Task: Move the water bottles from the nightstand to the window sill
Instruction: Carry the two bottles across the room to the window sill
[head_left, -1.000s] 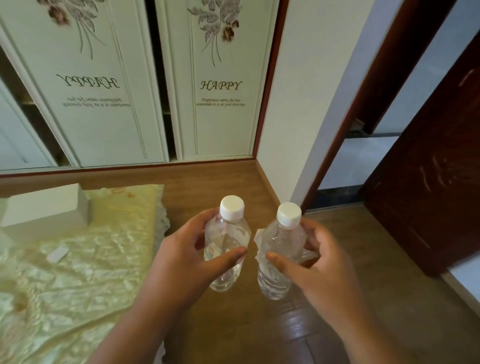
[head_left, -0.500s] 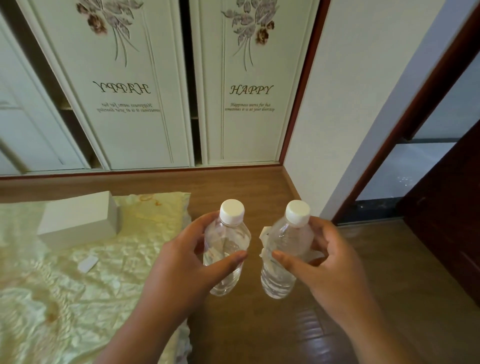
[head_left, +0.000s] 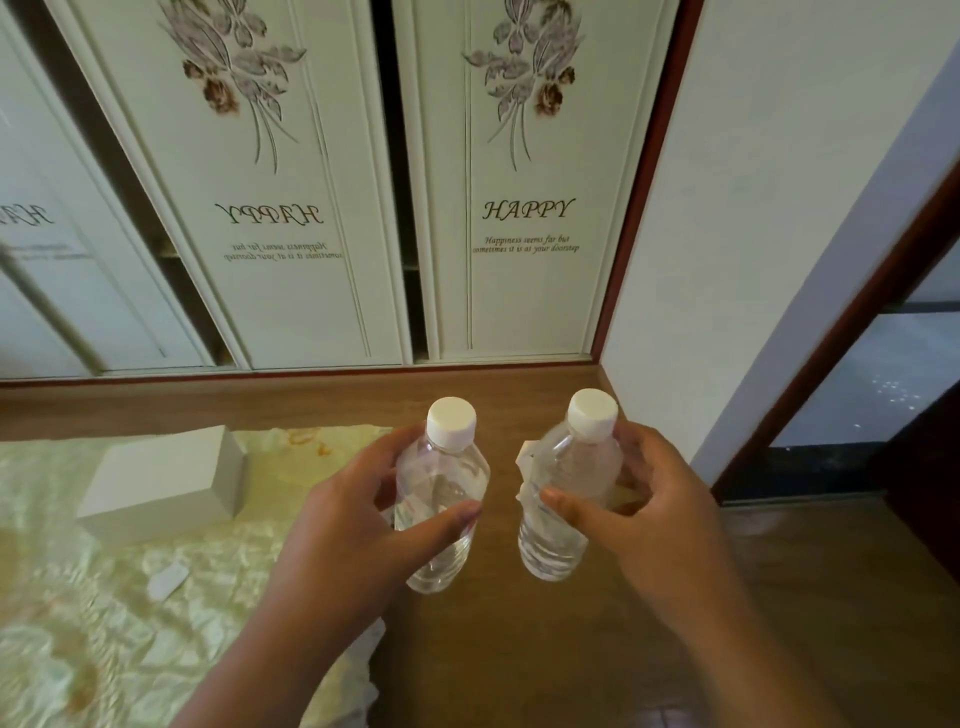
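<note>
- The left hand (head_left: 358, 525), in the lower centre of the frame, grasps a clear water bottle (head_left: 441, 499); its thumb lies across the front of the bottle and its fingers curl round the far side.
- This left bottle has a white cap (head_left: 451, 422), stands roughly upright and is held in the air above the wooden floor (head_left: 519, 649).
- The right hand (head_left: 660, 514), just right of centre, grasps a second clear bottle (head_left: 563, 493), thumb across the front and fingers wrapped behind.
- The second bottle carries a white cap (head_left: 592, 414) and tilts slightly, its top leaning to the right; a loose, partly peeled clear label sticks out on its left side.
- The two bottles sit side by side near the middle of the frame, close but apart.
- In the lower left lies a bed (head_left: 78, 623) with a pale yellow, shiny, wrinkled cover.
- A white box (head_left: 161, 483) rests on the bed at mid left, and a small white slip (head_left: 167, 581) lies just below it.
- Across the upper left and centre stand white wardrobe doors (head_left: 519, 291) with flower prints and the word "HAPPY".
- A plain white wall (head_left: 753, 208) fills the upper right, with a dark red door frame (head_left: 841, 322) slanting along its right edge.
</note>
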